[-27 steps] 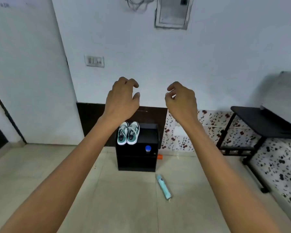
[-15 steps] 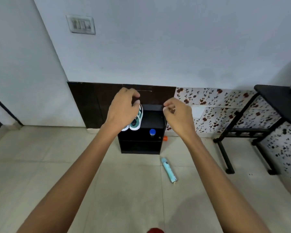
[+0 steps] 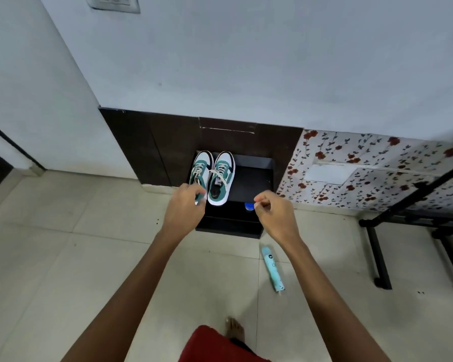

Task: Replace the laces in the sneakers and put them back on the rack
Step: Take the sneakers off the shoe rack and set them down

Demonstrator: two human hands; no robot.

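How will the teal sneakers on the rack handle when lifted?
Probably light: the sneakers look low-cut and slim. The laces look loose and floppy; one seems to cross between shoes, so lifting one may tug the other. Heels sit at the front edge of the rack, so a push could tip them off.

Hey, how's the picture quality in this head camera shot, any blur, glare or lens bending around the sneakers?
Head view: soft, even light, no glare; the green and white sneakers on the low black rack are sharp enough to show their laces. Head view: the wide lens bows the wall edges and floor line, and the black metal table looks blurred at the right edge of the picture.
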